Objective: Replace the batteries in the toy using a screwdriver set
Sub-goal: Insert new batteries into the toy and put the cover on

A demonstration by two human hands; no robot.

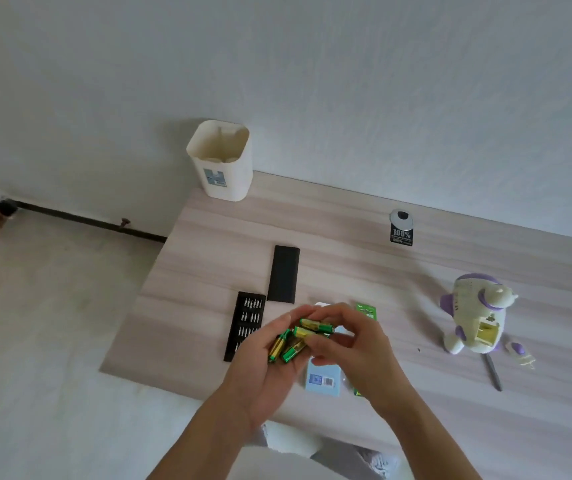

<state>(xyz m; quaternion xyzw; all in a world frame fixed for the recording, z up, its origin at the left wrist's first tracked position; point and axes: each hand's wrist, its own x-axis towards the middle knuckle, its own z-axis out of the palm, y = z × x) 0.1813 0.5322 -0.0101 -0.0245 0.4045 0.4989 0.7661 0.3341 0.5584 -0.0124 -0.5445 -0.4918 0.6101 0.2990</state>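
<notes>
Head view: left hand [270,358] cupped palm-up, cradling green-and-gold batteries [286,346]; right hand [350,344] pinching two more batteries at its fingertips, just above the left palm. Toy [474,317] lying well to the right on the table [208,258], compartment open, screwdriver [492,372] beside it

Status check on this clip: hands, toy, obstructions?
Left hand cupping batteries, right hand pinching one. Toy compartment open, empty. Nothing blocking.

Bare tabletop [364,258] between case lid [283,274] and toy [474,315]
</notes>
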